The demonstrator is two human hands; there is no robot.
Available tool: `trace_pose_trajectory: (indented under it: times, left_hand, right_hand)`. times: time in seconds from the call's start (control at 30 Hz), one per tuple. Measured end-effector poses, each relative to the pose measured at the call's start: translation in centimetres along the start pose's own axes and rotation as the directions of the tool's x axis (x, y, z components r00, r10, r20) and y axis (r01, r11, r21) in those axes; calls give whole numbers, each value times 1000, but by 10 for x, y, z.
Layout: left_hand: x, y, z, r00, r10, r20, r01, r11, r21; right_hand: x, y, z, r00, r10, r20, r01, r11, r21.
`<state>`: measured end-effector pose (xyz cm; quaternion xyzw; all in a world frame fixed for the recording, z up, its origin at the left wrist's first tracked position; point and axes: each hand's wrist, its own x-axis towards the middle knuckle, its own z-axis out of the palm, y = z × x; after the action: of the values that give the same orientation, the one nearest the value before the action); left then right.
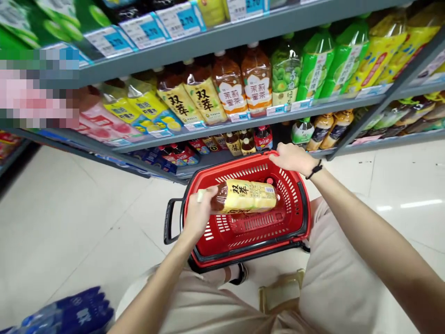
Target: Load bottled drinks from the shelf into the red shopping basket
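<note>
My left hand (201, 211) is closed around the neck end of a large bottle of brown tea (250, 197) with a yellow label. The bottle lies nearly level within the opening of a red shopping basket (257, 248), its base pointing right. Behind it, a small red cap (270, 181) shows; what it belongs to is mostly hidden. My right hand (294, 159), with a black band at the wrist, grips the basket's far rim near the right corner. A black pull handle (170, 221) sticks out from the basket's left end.
A grey shelf (222, 124) ahead carries rows of bottled drinks, including matching yellow-label tea bottles (177, 99). Smaller bottles and packs (241, 143) stand on the lowest shelf. Blue-wrapped bottles (76, 313) are on the floor at lower left. My legs flank the basket.
</note>
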<state>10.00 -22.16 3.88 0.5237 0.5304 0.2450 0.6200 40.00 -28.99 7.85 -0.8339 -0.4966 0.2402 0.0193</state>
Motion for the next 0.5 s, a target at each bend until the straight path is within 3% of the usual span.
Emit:
trace_pose_trajectory:
  times: [0.1, 0.23, 0.33, 0.5]
  left_hand:
    - [-10, -20, 33, 998, 11, 55, -28, 948, 316]
    - [-13, -58, 71, 976, -73, 207, -82, 752, 654]
    - [-10, -90, 87, 956, -147, 255, -94, 668, 738]
    - [-4, -138, 101, 939, -271, 210, -23, 561, 828]
  right_hand:
    - [4, 4, 0, 989, 15, 148, 11, 985, -172]
    - [7, 3, 4, 958, -53, 283, 99, 984, -149]
    - [9, 5, 3, 959, -87, 270, 124, 985, -120]
    - [17, 17, 9, 972, -149, 181, 157, 987, -30]
